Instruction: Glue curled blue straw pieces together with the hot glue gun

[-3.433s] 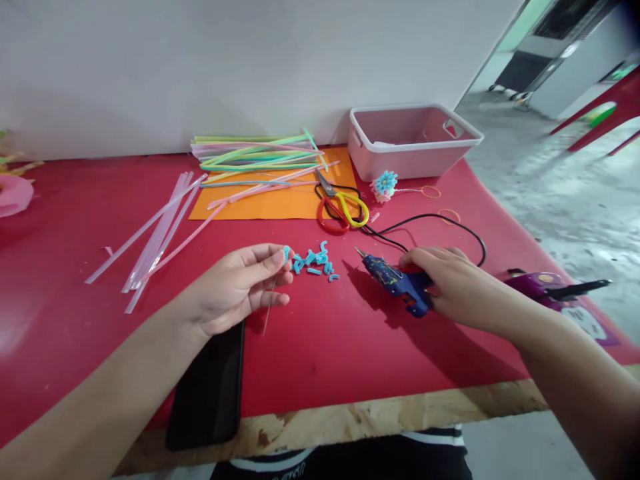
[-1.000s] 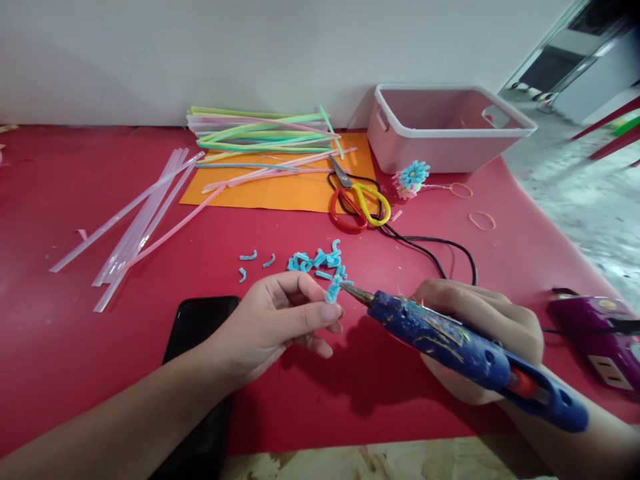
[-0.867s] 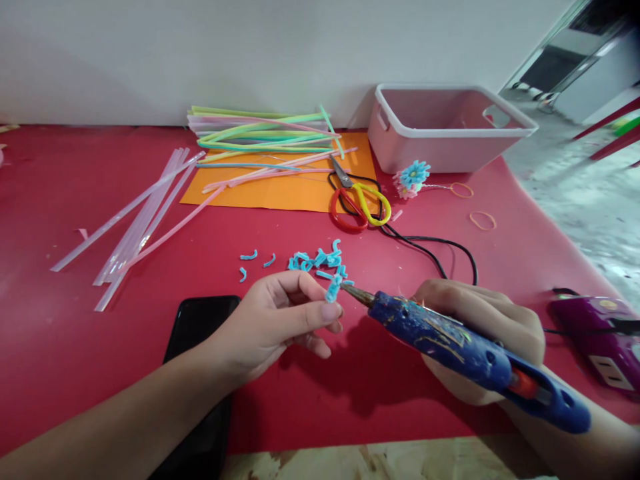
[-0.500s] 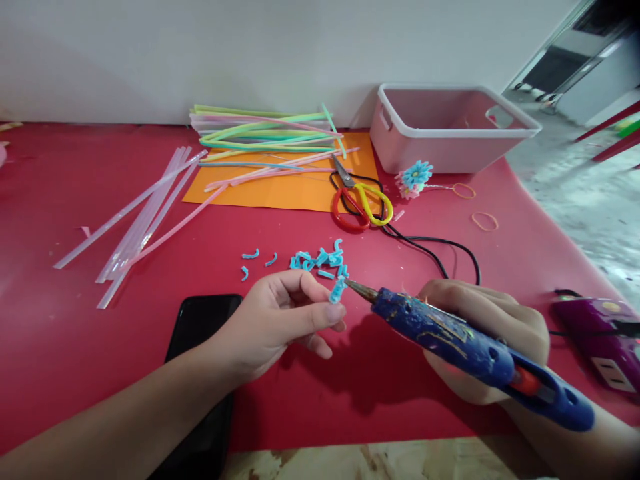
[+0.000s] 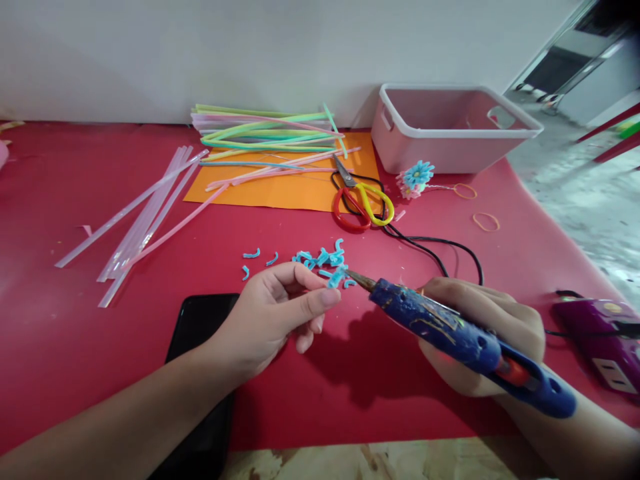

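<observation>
In left hand [image 5: 280, 305], pinching fuzzy blue stub [image 5: 337, 276], tipped nearer two o'clock; in right hand [image 5: 500, 317], gripping blue plastic glue gun [image 5: 443, 328].

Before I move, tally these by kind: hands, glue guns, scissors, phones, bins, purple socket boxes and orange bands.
Left hand and right hand: 2
Glue gun: 1
Scissors: 1
Phone: 1
Bin: 1
Purple socket box: 1
Orange bands: 2
Total: 9

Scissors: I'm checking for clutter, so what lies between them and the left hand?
A small pile of blue pieces lies on the red tabletop between the scissors and the left hand, as the head view shows.
</observation>
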`<state>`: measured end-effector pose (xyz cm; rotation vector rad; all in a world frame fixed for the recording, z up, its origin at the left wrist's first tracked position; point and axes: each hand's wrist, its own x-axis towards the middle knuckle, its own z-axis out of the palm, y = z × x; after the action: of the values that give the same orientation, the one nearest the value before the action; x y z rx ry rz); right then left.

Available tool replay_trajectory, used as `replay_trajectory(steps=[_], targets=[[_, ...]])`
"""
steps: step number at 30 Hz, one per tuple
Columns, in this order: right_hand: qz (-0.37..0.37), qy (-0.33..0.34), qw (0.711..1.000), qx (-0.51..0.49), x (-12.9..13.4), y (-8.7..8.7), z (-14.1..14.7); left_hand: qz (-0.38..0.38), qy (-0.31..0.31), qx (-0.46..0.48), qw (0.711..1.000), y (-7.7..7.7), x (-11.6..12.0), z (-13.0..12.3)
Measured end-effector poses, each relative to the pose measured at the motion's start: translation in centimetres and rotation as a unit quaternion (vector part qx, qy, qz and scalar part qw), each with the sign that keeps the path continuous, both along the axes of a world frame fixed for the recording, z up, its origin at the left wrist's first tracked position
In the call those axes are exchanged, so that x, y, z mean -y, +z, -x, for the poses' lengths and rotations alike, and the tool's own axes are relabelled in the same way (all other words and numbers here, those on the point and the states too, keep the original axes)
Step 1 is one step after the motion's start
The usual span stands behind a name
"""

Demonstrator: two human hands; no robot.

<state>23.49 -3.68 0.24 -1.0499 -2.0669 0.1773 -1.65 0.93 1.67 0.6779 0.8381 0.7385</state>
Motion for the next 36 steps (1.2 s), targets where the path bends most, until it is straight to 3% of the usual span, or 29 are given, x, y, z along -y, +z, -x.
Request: replay_trajectory(steps=[4, 10, 20, 25, 31, 36], targets=[[0.001, -0.036, 0.999, 0.005, 0.1, 0.0, -0.2, -0.009, 0.021, -0.006, 1.0, 0.1, -0.1, -0.1], [0.0, 0.009, 1.0, 0.018, 0.0, 0.3, -0.1, -0.008, 0.035, -0.024, 0.999, 0.0, 0.0, -0.3], [0.0, 0.012, 1.0, -0.005, 0.1, 0.5, 0.8, -0.031, 0.03, -0.006, 0.999, -0.5, 0.1, -0.2], [-0.005, -0.036, 0.999, 0.005, 0.2, 0.5, 0.8, -0.03, 0.024, 0.003, 0.999, -0.4, 0.0, -0.2], [-0.001, 0.027, 0.999, 0.018, 0.0, -0.1, 0.1, -0.034, 0.029, 0.0, 0.999, -0.4, 0.1, -0.2], [-0.011, -0.038, 0.999, 0.015, 0.2, 0.3, 0.7, -0.017, 0.045, 0.008, 0.999, -0.3, 0.2, -0.3]])
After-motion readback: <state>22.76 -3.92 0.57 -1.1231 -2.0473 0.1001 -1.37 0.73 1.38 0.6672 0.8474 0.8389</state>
